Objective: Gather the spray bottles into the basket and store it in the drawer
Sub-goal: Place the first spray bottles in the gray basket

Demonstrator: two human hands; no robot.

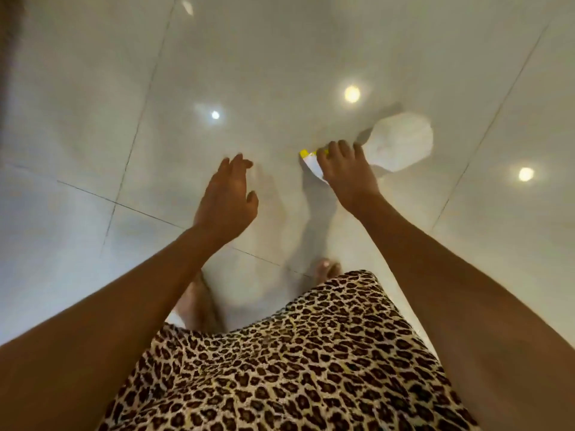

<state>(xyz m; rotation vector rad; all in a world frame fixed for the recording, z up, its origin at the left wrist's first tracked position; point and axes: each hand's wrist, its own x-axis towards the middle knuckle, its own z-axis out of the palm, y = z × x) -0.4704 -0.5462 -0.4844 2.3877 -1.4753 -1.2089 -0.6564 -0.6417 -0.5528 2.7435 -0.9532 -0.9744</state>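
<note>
A white spray bottle (pixel 401 144) with a yellow-tipped nozzle is held sideways above the floor. My right hand (pixel 345 172) is closed around its neck and trigger, with the round body pointing away to the right. My left hand (pixel 227 194) hovers beside it to the left with fingers spread and holds nothing. No basket and no drawer are in view.
Glossy white floor tiles (pixel 124 119) with thin dark grout lines fill the view and reflect several ceiling lights. My bare feet (pixel 326 269) and a leopard-print garment (pixel 280 353) are below the hands.
</note>
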